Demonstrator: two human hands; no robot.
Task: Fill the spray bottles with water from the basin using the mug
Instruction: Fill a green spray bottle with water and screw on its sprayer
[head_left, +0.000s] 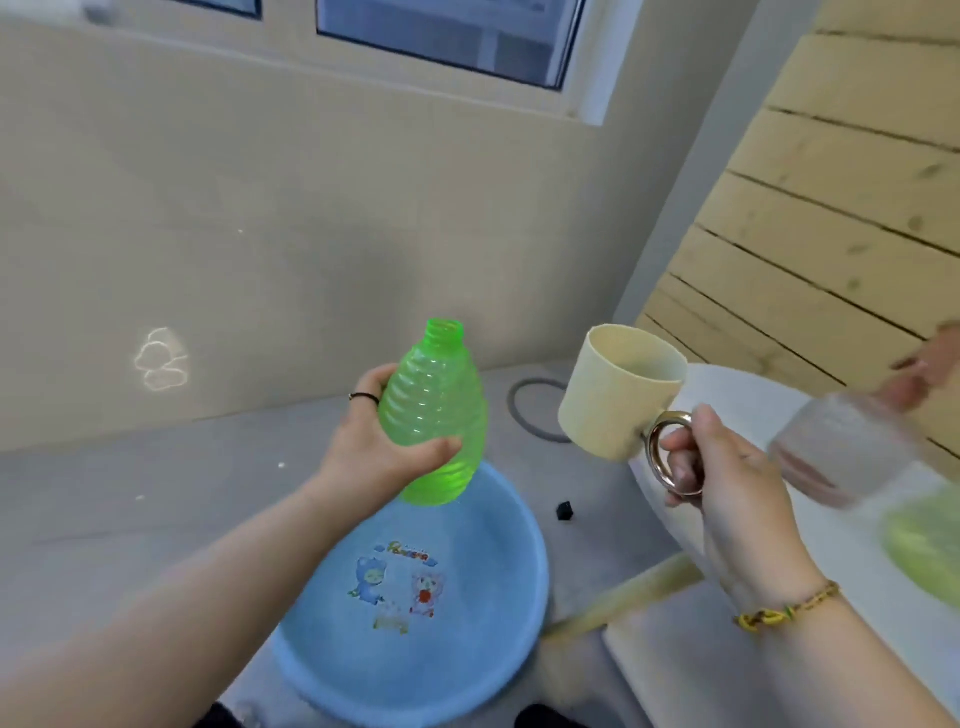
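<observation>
Left hand (374, 447) grips the green bottle (434, 410) around its ribbed middle; right hand (727, 478) holds the cream mug (613, 395), fingers hooked through its ring handle. The bottle is uncapped, its long axis near upright, with the open neck left of the mug and about level with its rim, a clear gap between them. Whether the mug holds water cannot be told. The blue basin (483, 597) lies directly below, more under the left hand. A blurred clear bottle (841, 447) lies right of the right hand.
</observation>
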